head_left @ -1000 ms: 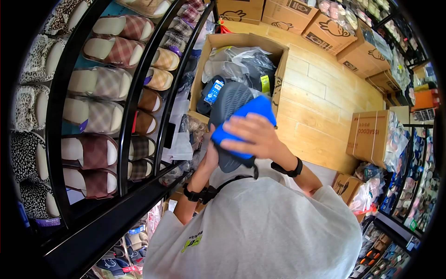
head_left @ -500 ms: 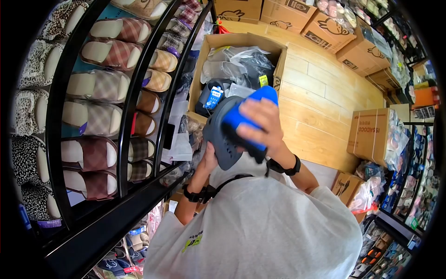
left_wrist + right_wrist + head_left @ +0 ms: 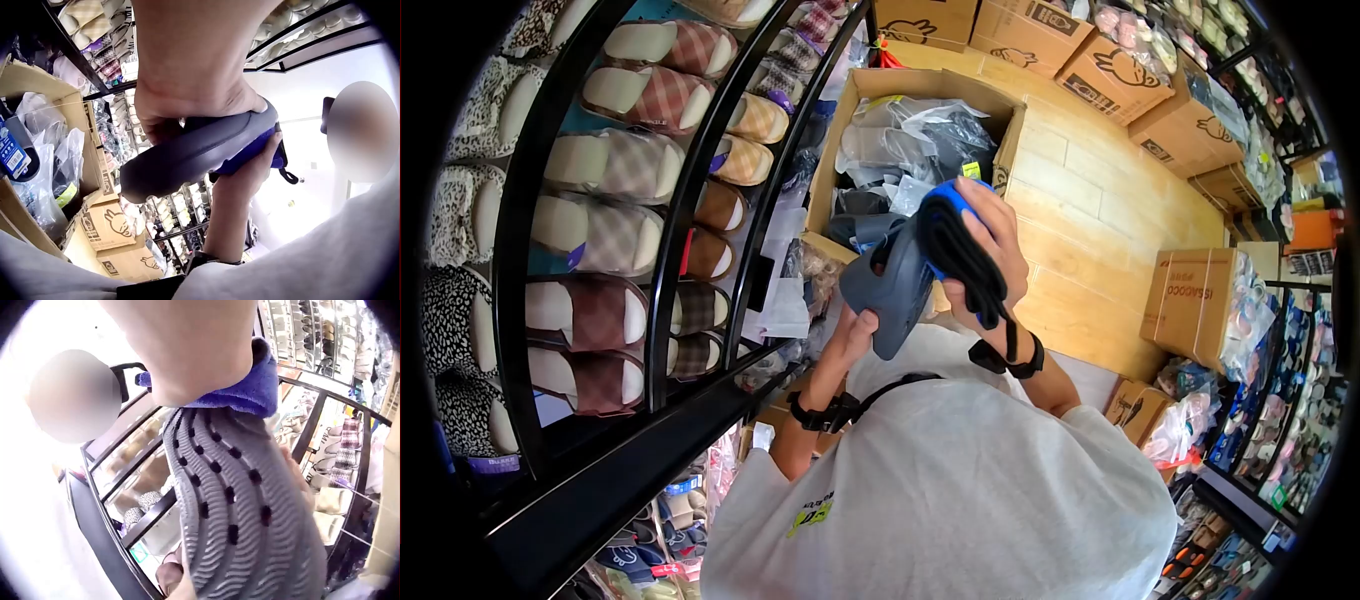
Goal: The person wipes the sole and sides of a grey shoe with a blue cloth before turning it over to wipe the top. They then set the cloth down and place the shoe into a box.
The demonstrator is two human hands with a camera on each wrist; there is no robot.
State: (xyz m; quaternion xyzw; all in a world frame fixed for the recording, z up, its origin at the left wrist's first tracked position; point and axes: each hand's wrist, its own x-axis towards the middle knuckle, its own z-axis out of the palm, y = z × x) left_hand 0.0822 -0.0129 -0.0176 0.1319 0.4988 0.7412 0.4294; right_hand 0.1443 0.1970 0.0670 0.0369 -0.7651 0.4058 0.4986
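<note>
I have a grey clog (image 3: 895, 305) in the air in front of my chest, just this side of an open cardboard box (image 3: 1012, 145) as the head view looks down. The fingers of my left hand (image 3: 852, 335) grip it, thumb on its edge. The fingers of my right hand (image 3: 1002, 250) are wrapped round a folded cloth (image 3: 960, 255), blue outside and black inside, with a small loop (image 3: 289, 175) hanging from it, and the blue side touches the clog. From my right wrist I see the sole (image 3: 278, 544), wavy grooves with dark holes through it, and the cloth at one end.

In the box lie clear plastic bags (image 3: 885, 150) with dark things in them, a yellow-green tag (image 3: 971, 170), and a dark slipper with a blue label (image 3: 17, 152).

On my left a black rack (image 3: 657, 370) holds rows of slippers (image 3: 610, 165), many of them plaid. The box stands on a wooden floor (image 3: 1090, 230), with cartons (image 3: 1115, 75) along the far side and a strapped carton (image 3: 1190, 300) to my right. I wear a grey shirt (image 3: 1000, 470) and a black band on each wrist.
</note>
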